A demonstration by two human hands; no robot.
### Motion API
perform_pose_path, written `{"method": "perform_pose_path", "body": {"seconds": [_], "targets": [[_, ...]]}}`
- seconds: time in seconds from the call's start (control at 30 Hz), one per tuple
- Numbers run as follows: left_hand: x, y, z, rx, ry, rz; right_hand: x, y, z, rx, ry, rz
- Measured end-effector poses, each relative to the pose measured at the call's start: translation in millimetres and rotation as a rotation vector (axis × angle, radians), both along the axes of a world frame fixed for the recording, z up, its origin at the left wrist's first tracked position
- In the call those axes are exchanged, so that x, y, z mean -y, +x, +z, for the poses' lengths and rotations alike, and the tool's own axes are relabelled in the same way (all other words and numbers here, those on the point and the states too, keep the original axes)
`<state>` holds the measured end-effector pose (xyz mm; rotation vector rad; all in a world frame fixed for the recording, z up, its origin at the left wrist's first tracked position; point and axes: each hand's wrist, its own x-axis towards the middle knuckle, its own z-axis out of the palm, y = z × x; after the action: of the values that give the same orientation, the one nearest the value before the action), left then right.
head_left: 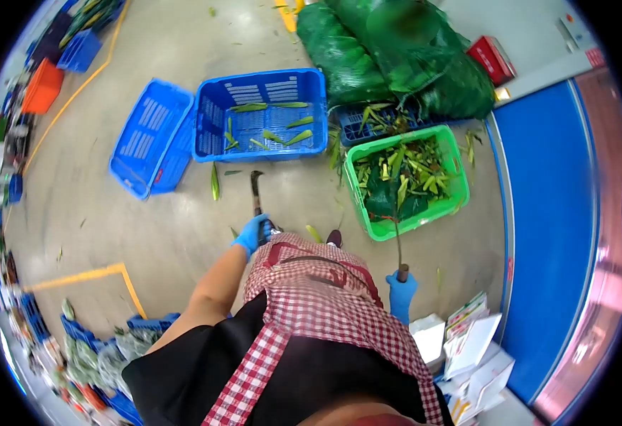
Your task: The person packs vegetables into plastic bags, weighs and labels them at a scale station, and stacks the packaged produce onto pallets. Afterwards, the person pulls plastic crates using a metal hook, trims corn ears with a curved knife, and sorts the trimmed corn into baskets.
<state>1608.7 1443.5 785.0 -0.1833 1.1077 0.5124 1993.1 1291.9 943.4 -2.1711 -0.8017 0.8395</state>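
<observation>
My left hand (252, 236), in a blue glove, is closed round the handle of a hooked knife (255, 186), its dark curved blade pointing away from me. My right hand (401, 292), also gloved in blue, grips the wooden handle of a long thin metal tool (399, 245). That tool's far end reaches over the green crate (460, 160), and I cannot make out its tip. Cut green leaves (424, 174) and dark green netting lie in the green crate. A large blue crate (260, 155) ahead holds several loose leaf pieces.
A second blue crate (151, 138) leans at the left. Bulging green mesh sacks (403, 64) lie at the back right, by a red box (492, 60). White boxes and papers (471, 348) stand near my right side. Loose leaves (215, 182) are scattered on the floor.
</observation>
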Motion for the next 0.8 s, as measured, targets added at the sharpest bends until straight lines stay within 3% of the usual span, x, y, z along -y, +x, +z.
{"method": "perform_pose_path", "body": {"seconds": [0.03,0.17,0.3,0.5,0.6,0.67,0.73,0.8], "targets": [[-1,25,5,0.096,0.039,0.092,-3,7,-1,-0.055,-0.008,0.096],[-13,83,69,0.071,0.155,0.224,-54,2,-2,-0.034,-0.049,0.526],[-2,61,105,-0.193,0.191,0.298,-127,-38,-5,0.001,-0.019,0.842],[53,-65,45,-0.394,0.032,0.663,-242,-190,-32,-0.145,0.015,1.079],[88,-118,5,-0.306,-0.085,0.944,-303,-285,-66,-0.164,0.072,1.242],[94,-157,-8,-0.321,-0.259,1.015,-351,-370,-88,-0.209,0.053,1.288],[93,-183,-1,-0.332,-0.278,1.07,-391,-449,-78,-0.285,0.024,1.273],[96,-205,2,-0.276,-0.191,1.093,-423,-515,-120,-0.384,0.126,1.321]]}}
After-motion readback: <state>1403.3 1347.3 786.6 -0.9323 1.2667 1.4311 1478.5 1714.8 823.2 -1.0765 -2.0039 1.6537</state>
